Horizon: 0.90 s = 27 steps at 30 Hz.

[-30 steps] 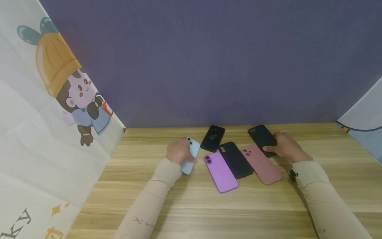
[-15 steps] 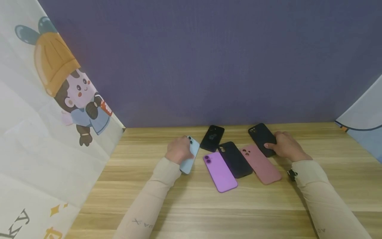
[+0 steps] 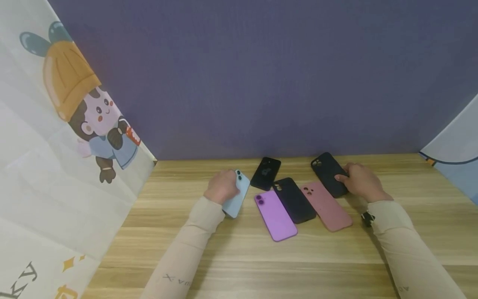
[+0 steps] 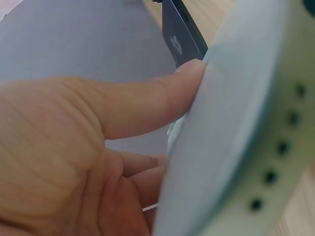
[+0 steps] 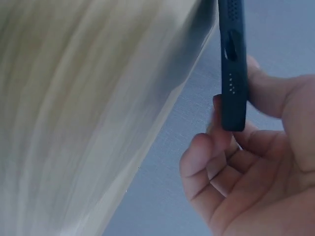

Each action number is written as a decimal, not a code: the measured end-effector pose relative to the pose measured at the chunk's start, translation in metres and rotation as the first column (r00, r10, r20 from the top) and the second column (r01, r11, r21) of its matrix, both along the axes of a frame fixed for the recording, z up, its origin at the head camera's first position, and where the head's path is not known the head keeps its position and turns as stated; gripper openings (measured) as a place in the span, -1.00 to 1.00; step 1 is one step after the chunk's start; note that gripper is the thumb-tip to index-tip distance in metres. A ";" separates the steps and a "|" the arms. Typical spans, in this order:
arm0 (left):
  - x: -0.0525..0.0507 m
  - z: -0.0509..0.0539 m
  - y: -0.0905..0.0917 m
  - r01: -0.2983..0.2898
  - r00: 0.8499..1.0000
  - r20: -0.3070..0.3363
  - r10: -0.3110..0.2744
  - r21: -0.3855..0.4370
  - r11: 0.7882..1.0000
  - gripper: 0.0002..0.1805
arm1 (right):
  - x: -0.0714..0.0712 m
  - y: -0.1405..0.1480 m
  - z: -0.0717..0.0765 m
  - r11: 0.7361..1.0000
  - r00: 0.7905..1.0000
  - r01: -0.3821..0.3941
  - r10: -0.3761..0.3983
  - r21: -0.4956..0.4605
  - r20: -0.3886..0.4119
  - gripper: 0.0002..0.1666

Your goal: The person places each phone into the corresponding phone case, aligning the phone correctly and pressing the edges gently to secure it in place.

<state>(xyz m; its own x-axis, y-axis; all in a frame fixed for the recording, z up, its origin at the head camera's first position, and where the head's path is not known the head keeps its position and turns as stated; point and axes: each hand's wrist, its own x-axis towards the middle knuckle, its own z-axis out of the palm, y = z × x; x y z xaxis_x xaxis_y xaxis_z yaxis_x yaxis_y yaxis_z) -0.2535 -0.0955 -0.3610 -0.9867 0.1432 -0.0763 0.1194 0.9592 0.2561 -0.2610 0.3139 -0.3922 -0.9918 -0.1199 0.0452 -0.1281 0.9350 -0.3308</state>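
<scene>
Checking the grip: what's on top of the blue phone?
On the blue phone, the left hand covers part of the back, thumb against it. Two camera lenses show beside the hand. Whatever the hand covers cannot be seen.

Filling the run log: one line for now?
left grip: holds light-blue phone | right grip: holds black case | on table: black phone, purple phone, second black case, pink case

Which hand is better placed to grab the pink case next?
Probably the right hand: it's nearer the pink case, though it grips a black case. The left hand is farther and holds a light blue phone.
</scene>
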 end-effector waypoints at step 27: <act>-0.001 0.004 -0.006 -0.016 1.000 0.018 0.014 0.058 0.998 -0.76 | 0.006 -0.009 0.011 0.992 0.999 0.039 -0.043 -0.120 -0.027 -0.53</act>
<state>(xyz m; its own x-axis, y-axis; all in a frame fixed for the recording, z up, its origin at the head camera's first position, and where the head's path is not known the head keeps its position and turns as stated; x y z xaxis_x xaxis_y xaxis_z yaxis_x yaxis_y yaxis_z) -0.2547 -0.1014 -0.3568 -0.9874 0.1331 -0.0856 0.1002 0.9443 0.3135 -0.2554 0.3053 -0.3816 -0.9937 -0.0711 0.0864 -0.1020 0.8935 -0.4373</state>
